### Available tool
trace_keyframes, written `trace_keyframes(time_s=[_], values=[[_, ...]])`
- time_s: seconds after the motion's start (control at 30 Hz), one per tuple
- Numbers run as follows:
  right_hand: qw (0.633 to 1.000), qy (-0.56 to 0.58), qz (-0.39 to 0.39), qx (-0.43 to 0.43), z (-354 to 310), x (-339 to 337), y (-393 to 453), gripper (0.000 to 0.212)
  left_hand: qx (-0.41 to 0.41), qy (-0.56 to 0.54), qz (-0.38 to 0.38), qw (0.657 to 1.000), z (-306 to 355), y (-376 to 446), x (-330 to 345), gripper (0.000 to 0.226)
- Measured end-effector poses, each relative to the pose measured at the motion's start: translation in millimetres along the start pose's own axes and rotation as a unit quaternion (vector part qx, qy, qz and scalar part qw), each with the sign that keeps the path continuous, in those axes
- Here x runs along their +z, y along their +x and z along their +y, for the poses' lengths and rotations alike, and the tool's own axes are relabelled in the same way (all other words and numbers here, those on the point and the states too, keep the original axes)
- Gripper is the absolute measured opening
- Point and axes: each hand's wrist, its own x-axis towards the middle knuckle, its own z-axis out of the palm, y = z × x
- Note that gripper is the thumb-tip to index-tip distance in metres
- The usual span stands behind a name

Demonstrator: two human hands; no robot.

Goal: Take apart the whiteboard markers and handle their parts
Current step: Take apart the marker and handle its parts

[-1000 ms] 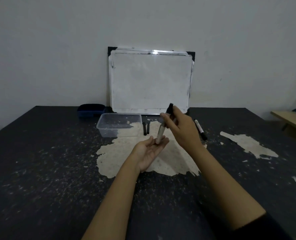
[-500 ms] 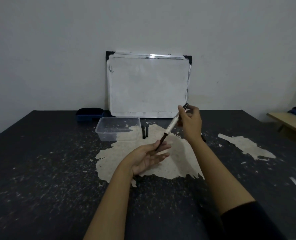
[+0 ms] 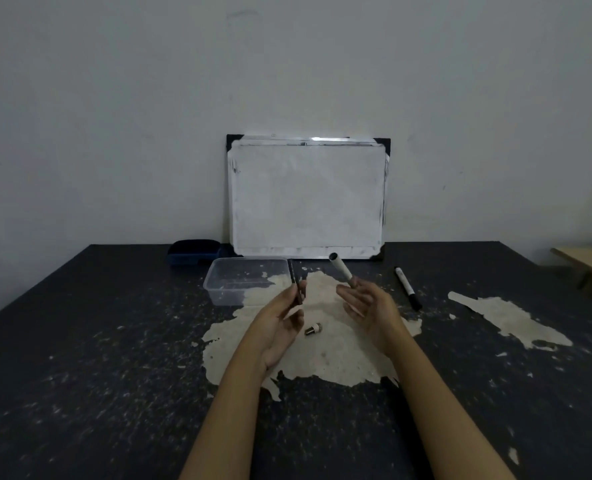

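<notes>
My left hand [image 3: 280, 325] pinches a thin black ink core [image 3: 295, 284] between thumb and fingers, and the core points up and away. My right hand [image 3: 370, 306] holds the empty white marker barrel [image 3: 340, 270] by its lower end, its open mouth tilted up toward the whiteboard. A small marker tip piece [image 3: 313, 329] lies on the table between my two hands. One whole marker [image 3: 407, 288] with a black cap lies to the right of my right hand.
A clear plastic container [image 3: 242, 284] stands just beyond my left hand. Behind it sit a dark blue eraser [image 3: 193, 251] and a whiteboard [image 3: 306, 199] leaning on the wall. The black table [image 3: 80, 375] has worn pale patches. A wooden bench edge [image 3: 589, 263] shows far right.
The ink core has come out of the barrel: my left hand now holds the core apart, my right hand keeps the empty barrel. A small tip piece now lies on the table.
</notes>
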Motion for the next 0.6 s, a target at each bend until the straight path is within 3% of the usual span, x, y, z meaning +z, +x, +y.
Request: trace_keyframes(time_s=[0.1, 0.2, 0.27, 0.4, 0.6], values=[[0.997, -0.072, -0.029, -0.020, 8.6, -2.7, -1.6, 0.037, 0.060, 0.051, 0.040, 0.996, 18.5, 3.7, 3.8, 0.024], [0.995, -0.082, -0.020, -0.056, 13.6, 0.2, -5.8, 0.031, 0.108, 0.205, 0.084, 0.969, 55.6, 11.7, 6.2, 0.023], [0.990, -0.111, -0.002, -0.089, 16.5, 3.4, -7.9, 0.030, 0.115, 0.339, 0.122, 0.926, 82.9, 21.8, 2.5, 0.023], [0.979, -0.146, 0.029, -0.142, 22.8, 8.1, -12.6, 0.031, 0.108, 0.569, 0.187, 0.793, 118.3, 52.4, -12.2, 0.031], [0.974, -0.153, 0.023, -0.165, 28.0, 10.1, -15.6, 0.033, -0.022, 0.721, 0.204, 0.663, 118.1, 91.5, -27.4, 0.041]])
